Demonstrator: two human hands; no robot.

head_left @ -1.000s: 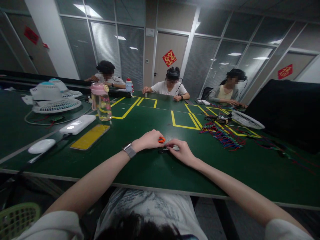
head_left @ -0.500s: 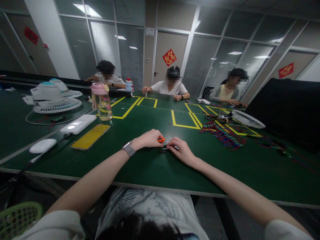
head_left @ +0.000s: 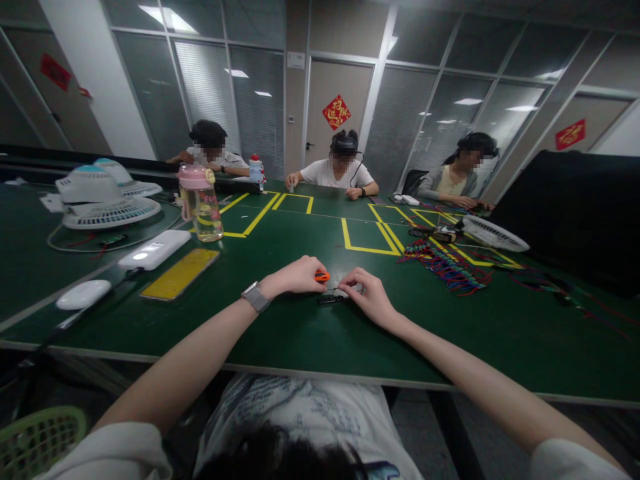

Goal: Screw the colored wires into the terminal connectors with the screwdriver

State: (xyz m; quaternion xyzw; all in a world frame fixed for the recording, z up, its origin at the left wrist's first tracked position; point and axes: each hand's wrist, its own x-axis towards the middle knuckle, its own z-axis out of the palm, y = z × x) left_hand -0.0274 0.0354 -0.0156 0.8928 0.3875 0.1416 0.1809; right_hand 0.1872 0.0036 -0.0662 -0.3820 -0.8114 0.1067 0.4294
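My left hand [head_left: 295, 277] rests on the green table [head_left: 300, 333], fingers curled round a small orange tool [head_left: 322, 276] whose tip pokes out to the right. A silver watch [head_left: 255, 297] sits on that wrist. My right hand [head_left: 369, 296] lies just to the right, fingertips pinched on a small dark part [head_left: 331, 299] that lies flat on the table between both hands. The part is too small to name.
To the left lie a yellow phone [head_left: 180, 273], a white power bank [head_left: 154, 249], a white mouse [head_left: 83, 294], a pink-lidded bottle [head_left: 201, 203] and white fans [head_left: 103, 197]. Coloured wires [head_left: 445, 267] lie at right. Three people sit across the table.
My right hand's fingers have shifted slightly right and spread over the dark part. The view tilted a little. My left hand holds still.
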